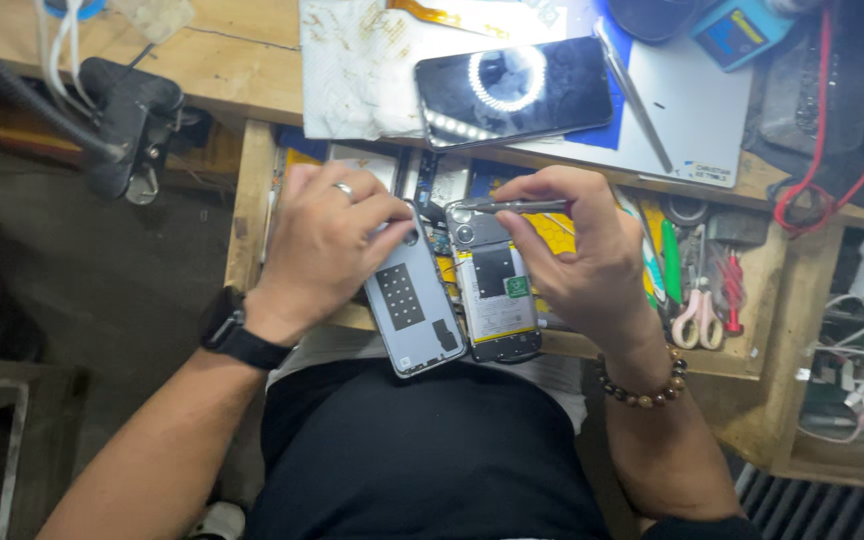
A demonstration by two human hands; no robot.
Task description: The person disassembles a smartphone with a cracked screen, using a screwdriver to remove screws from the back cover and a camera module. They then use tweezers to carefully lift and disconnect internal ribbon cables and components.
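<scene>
Grey phone back cover (414,305) gripped in left hand (324,245); metal tweezers (512,206) pinched by right hand (582,250), tips over opened phone (494,295) just beside.

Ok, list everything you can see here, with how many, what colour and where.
Opened phone: one, grey with yellow, under right hand.
Back cover: one, grey, in left hand.
Tweezers: one, metal, in right hand.
Dark phone: one, black, on the bench, mirroring a ring light.
Cloth: one, stained white, upper bench.
Scissors: one, pink handles, in the drawer.
Clamp: one, black, bench's left edge.
Red cable: one, right side.
Left hand: ring, black watch.
Right hand: bead bracelet.
</scene>
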